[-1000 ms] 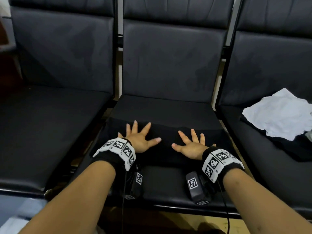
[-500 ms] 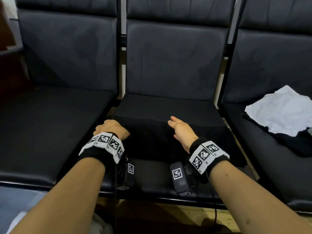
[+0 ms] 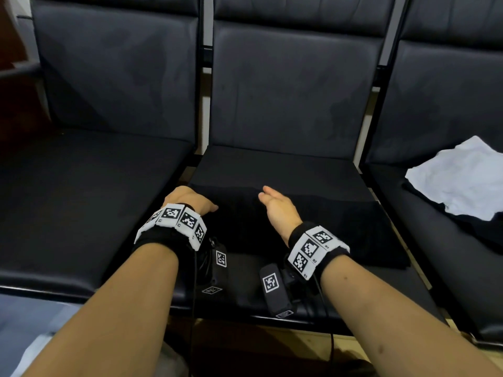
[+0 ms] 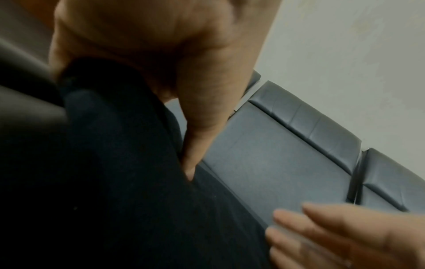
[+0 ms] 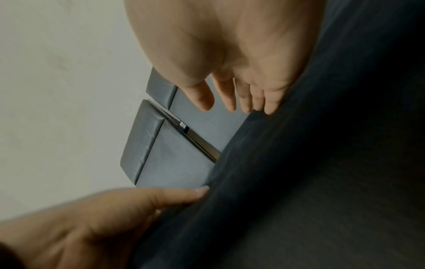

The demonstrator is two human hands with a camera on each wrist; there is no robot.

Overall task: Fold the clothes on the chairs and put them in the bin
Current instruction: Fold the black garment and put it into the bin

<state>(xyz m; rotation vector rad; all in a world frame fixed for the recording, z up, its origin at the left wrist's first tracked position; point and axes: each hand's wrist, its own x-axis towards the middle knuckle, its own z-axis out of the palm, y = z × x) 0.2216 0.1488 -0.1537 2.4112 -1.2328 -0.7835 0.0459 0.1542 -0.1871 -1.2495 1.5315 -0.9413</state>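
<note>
A pale wall [image 4: 345,45] (plain) rises behind the seats.

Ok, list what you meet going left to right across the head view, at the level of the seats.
Empty left seat → left hand gripping the black garment → right hand → white cloth on the right seat.

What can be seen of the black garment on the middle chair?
The black garment is dark, matte, soft-looking cloth lying flat across the middle chair's seat, apparently already partly folded. The left hand grips its left edge, fingers curled around the cloth. The right hand rests edge-on at its middle with straight fingers.
</note>
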